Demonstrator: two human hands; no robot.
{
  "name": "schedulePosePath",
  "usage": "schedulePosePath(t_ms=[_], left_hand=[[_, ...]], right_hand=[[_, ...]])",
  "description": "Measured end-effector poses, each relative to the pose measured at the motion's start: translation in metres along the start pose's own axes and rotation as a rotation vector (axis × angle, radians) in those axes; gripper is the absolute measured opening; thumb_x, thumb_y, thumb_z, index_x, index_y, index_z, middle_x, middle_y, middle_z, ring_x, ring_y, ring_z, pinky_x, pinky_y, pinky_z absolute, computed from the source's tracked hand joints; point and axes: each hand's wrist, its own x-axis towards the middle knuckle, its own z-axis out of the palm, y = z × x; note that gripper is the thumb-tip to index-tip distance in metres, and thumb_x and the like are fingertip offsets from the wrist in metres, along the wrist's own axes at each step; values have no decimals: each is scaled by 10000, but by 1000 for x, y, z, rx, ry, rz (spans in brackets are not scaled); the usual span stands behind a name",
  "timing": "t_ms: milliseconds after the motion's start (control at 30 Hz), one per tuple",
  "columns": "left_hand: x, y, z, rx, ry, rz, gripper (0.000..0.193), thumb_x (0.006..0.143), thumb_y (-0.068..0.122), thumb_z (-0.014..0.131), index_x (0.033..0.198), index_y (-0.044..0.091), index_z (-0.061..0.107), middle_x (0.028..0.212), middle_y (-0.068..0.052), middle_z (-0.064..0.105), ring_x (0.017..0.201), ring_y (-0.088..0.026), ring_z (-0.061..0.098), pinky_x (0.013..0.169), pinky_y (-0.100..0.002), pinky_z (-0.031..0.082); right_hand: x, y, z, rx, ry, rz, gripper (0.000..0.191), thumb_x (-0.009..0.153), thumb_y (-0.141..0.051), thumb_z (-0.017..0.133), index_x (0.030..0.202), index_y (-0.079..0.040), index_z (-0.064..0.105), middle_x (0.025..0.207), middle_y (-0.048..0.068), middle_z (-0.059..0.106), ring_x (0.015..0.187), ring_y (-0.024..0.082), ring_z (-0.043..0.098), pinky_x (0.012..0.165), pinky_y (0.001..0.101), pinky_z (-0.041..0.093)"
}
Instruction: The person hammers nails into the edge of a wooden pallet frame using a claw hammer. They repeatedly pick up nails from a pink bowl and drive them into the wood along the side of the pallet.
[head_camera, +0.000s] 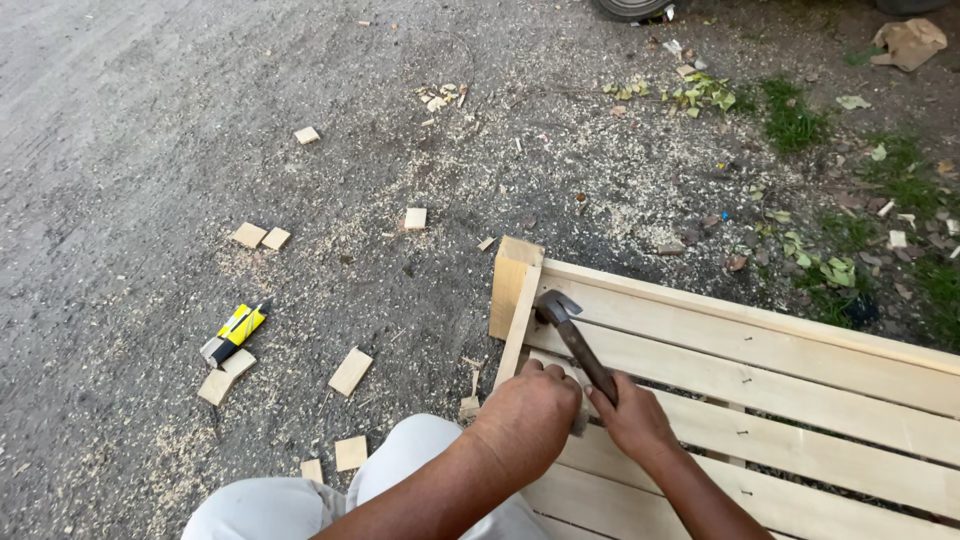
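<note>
A pale wooden slatted frame (760, 380) lies on the ground at the lower right, with nail heads showing in its slats. My right hand (635, 415) grips the handle of a claw hammer (572, 330), whose metal head rests at the frame's left end rail near the corner post (512, 280). My left hand (528, 410) is closed and presses down on the end of a slat right beside the hammer handle. Whether it pinches a nail is hidden under the fingers.
Small wood offcuts (350, 372) and sawdust litter the gravel ground. A yellow and black hand tool (235, 332) lies at the left on an offcut. My light trouser knee (400, 470) is at the bottom. Grass and leaves (800, 125) at the right; a tyre (632, 8) at the top.
</note>
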Motion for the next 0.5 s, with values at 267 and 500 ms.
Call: schedulePosePath(t_ms=[267, 500], left_hand=[[2, 0, 1, -26, 39, 2, 249, 769, -30, 699, 1018, -27, 697, 1065, -195, 671, 1030, -361, 628, 894, -409, 559], [-2, -5, 3, -36, 26, 16, 228, 781, -29, 700, 1009, -24, 699, 1052, -194, 673, 1031, -358, 625, 906, -406, 553]], right_hand=[[-18, -12, 6, 223, 225, -157, 367, 908, -429, 625, 1047, -90, 631, 715, 122, 704, 675, 278, 706, 636, 433, 539], [-7, -12, -12, 15, -5, 41, 371, 957, -472, 616, 1001, -105, 654, 709, 138, 697, 675, 292, 704, 688, 462, 541]])
